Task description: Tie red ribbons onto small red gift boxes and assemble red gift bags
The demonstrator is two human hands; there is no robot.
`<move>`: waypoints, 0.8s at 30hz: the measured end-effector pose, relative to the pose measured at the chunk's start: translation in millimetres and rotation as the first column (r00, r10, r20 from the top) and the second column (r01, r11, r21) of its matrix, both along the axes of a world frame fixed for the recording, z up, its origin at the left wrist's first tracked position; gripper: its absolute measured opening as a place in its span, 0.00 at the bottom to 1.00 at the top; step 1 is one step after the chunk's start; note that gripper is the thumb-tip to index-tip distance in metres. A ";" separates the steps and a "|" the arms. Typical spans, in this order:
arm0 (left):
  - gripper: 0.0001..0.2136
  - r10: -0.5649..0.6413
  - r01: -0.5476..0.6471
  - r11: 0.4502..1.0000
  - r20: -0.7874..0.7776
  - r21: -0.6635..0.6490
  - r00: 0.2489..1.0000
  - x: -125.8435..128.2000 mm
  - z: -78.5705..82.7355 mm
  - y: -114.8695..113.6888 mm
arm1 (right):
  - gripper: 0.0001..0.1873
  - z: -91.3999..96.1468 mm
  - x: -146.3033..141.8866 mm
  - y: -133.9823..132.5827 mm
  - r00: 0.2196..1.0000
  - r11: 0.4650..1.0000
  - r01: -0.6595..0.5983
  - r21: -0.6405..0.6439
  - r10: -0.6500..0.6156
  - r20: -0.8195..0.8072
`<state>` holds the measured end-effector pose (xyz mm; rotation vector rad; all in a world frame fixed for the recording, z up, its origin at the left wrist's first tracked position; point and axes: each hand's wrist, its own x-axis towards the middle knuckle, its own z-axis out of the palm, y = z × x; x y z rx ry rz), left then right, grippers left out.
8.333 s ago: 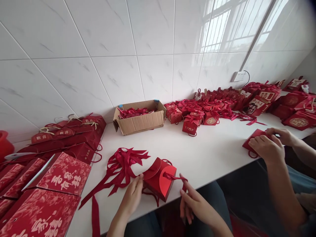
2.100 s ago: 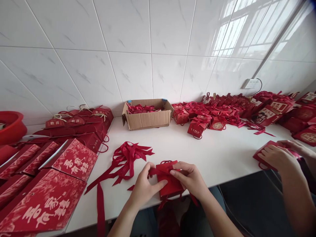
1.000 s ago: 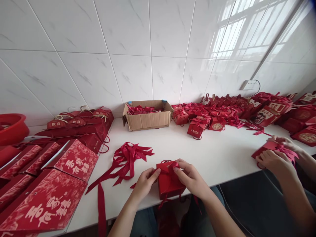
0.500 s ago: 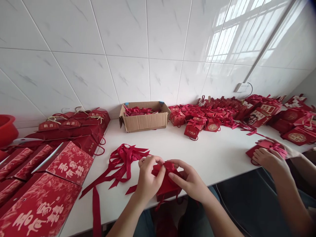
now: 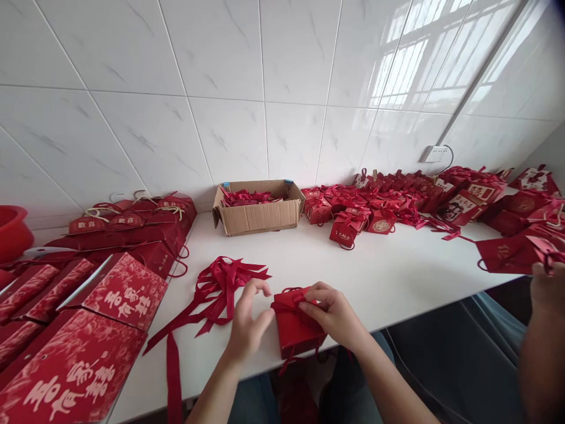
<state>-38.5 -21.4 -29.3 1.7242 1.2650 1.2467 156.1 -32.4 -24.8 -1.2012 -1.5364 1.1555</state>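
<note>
A small red gift box (image 5: 298, 335) with cord handles stands at the table's front edge, before my lap. A red ribbon (image 5: 292, 301) lies across its top. My right hand (image 5: 329, 309) pinches that ribbon between thumb and fingers at the box's upper right. Just left of the box, my left hand (image 5: 251, 318) is apart from it, thumb and fingers spread in a curve with nothing between them. A tangle of loose red ribbons (image 5: 225, 288) lies beyond my left hand, one strip hanging over the front edge.
Red gift boxes (image 5: 110, 294) are stacked at left beside a red basin (image 5: 13, 232). A cardboard box (image 5: 260, 218) holding red ribbons stands by the wall. Many ribboned boxes (image 5: 382, 206) line the back right. At far right, another person's hand (image 5: 547, 288) holds a red box (image 5: 507, 254).
My left hand has let go of the ribbon and moved left, its fingers opening. My right hand stays at the box's top. The other person's box has moved right and up.
</note>
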 end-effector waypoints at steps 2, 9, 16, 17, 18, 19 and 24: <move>0.08 0.071 -0.069 0.992 0.015 -0.106 0.997 -10.6 -10.5 2.0 | 0.13 -1.5 1.6 -0.8 0.999 1.000 -0.029 0.010 0.029 -0.024; 0.19 -0.150 0.135 0.932 -0.018 -0.335 0.989 -11.4 -26.4 4.0 | 0.13 8.5 2.6 -5.5 0.988 0.987 -0.153 -0.040 0.153 -0.007; 0.11 -0.233 0.214 0.948 -0.055 -0.234 0.971 -24.7 18.4 6.2 | 0.11 13.8 -8.4 -8.2 0.997 0.998 0.043 -0.053 -0.040 0.067; 0.09 -0.279 0.254 0.949 -0.127 -0.185 0.952 -24.9 30.6 5.4 | 0.10 13.8 -10.3 -8.0 0.993 0.996 0.077 -0.052 -0.073 0.088; 0.07 -0.347 0.321 0.936 -0.220 -0.146 0.912 -23.6 43.3 4.7 | 0.10 13.9 -12.2 -7.8 0.988 0.993 0.111 -0.049 -0.105 0.114; 0.05 -0.411 0.396 0.911 -0.320 -0.115 0.853 -20.7 56.0 4.6 | 0.09 14.1 -13.7 -7.5 0.982 0.990 0.136 -0.042 -0.129 0.139; 0.08 -0.525 0.641 0.767 -0.578 -0.004 0.625 8.8 99.4 20.8 | 0.10 17.0 -12.0 -9.8 0.985 0.999 0.022 0.026 -0.026 0.168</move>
